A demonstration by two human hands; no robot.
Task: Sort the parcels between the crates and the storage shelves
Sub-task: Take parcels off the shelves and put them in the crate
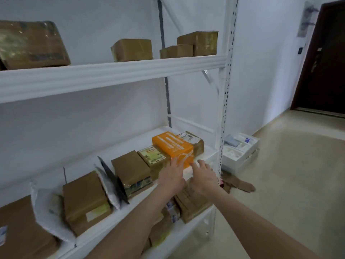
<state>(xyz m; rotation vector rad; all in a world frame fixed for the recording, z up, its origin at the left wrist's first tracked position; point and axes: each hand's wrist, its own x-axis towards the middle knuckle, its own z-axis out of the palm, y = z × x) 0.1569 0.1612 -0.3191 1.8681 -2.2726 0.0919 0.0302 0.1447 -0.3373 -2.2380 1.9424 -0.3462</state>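
- Left hand (pixel 172 176): fingers (pixel 177 163) straight and close together, their tips laid on the near end of the orange box (pixel 172 146). They press flat and curl round nothing.
- Right hand (pixel 203 177): fingers (pixel 196 166) spread and slightly bent, holding nothing, just beside the box's near right corner. Whether they touch it I cannot tell.
- The orange box lies flat on brown parcels (pixel 197 144) at the right end of the middle shelf (pixel 208 153).
- Its long axis runs from the hands towards the back wall, angled a little left. The taped short end faces the person.
- Further left along the shelf stand leaning parcels (pixel 130 169), with a white padded mailer (pixel 48 212) among them.
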